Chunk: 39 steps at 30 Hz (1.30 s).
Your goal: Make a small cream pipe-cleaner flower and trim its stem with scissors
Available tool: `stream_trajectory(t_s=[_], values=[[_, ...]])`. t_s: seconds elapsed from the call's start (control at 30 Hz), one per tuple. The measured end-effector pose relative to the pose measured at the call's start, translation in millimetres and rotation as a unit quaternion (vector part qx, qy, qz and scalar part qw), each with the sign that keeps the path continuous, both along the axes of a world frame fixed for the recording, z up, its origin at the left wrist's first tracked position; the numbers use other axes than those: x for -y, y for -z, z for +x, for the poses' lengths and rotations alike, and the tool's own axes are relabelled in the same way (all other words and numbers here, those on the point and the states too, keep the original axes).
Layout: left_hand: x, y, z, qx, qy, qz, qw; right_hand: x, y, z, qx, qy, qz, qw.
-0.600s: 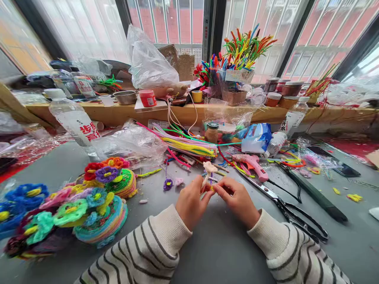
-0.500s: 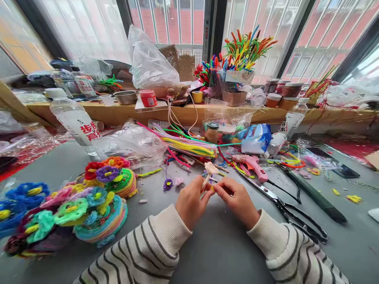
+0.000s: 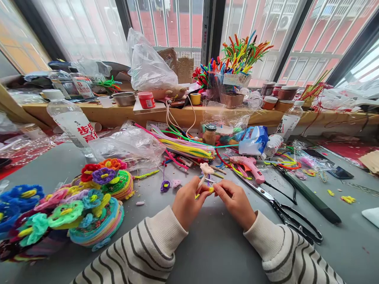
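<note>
My left hand (image 3: 187, 203) is closed around the stem of a cream fuzzy-wire flower (image 3: 206, 169), whose head sticks up above the fingers. Between the two hands shows a small yellow fuzzy piece (image 3: 211, 189), pinched at my left fingertips. The thumb and fingers of my right hand (image 3: 236, 202) press together at its other side; how much of it they grip is partly hidden. Just behind the hands a thin purple strand (image 3: 208, 182) is visible. To the left lie a small purple flower (image 3: 165, 185) on a stem and a pale pink flower piece (image 3: 176, 183).
Finished fuzzy flowers (image 3: 65, 211) crowd the left side. Pipe cleaners (image 3: 186, 145) lie in a bundle ahead. On the right are a pink glue gun (image 3: 248, 167), large scissors (image 3: 284, 215) and a dark green bar (image 3: 315, 199). Bottles (image 3: 71, 122) stand farther back.
The view has shifted slightly, so everything sits a little farther left. Both hands keep nearly the same pose, and more of the yellow piece shows between the fingertips.
</note>
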<state>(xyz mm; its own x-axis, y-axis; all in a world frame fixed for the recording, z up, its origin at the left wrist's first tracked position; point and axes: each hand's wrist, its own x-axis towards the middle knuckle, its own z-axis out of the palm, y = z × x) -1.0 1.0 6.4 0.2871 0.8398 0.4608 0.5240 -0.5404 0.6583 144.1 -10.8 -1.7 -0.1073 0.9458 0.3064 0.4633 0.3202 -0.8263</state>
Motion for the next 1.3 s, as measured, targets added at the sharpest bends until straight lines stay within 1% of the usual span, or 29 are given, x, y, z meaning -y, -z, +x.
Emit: stream_trajectory(t_s=[0.2, 0.33, 0.5, 0.67, 0.73, 0.83, 0.9, 1.0, 1.1, 1.17, 1.23, 1.3], values=[[0, 0.2, 0, -0.022, -0.019, 0.006, 1.0, -2, 0.3, -3, -0.018, -0.001, -0.023, 1.0], [-1, -0.5, -2, -0.009, -0.011, -0.018, 1.0, -2, 0.8, -6, -0.029, -0.005, -0.026, 0.999], [-3, -3.0, -3, 0.049, -0.005, -0.087, 0.995, -2, 0.5, -9, -0.061, 0.008, -0.019, 0.998], [-4, -3.8, -2, 0.117, -0.01, -0.205, 0.972, -5, -0.1, -1, -0.105, 0.058, -0.021, 0.993], [-4, -3.5, -2, 0.128, -0.015, -0.216, 0.968, -8, 0.5, 4, -0.135, 0.07, -0.037, 0.988], [-6, -4.1, -3, 0.131, 0.018, -0.235, 0.963, -13, 2.2, 12, -0.168, 0.081, -0.045, 0.981], [-6, -5.3, -3, 0.129, 0.042, -0.221, 0.966, -16, 2.5, 16, -0.176, 0.088, -0.036, 0.98], [-5, -7.2, -4, 0.123, 0.059, -0.139, 0.981, -16, -1.8, 20, -0.194, 0.09, -0.011, 0.977], [-2, -8.8, -4, 0.101, 0.075, -0.054, 0.991, -9, -14.3, 21, -0.207, 0.084, 0.026, 0.974], [0, -9.6, -4, 0.081, 0.087, -0.017, 0.993, -1, -25.2, 19, -0.188, 0.073, 0.073, 0.977], [1, -10.2, -3, 0.067, 0.096, 0.0, 0.993, 7, -34.8, 17, -0.154, 0.059, 0.12, 0.979], [2, -10.6, -3, 0.063, 0.106, 0.002, 0.992, 12, -40.8, 16, -0.132, 0.051, 0.144, 0.979]])
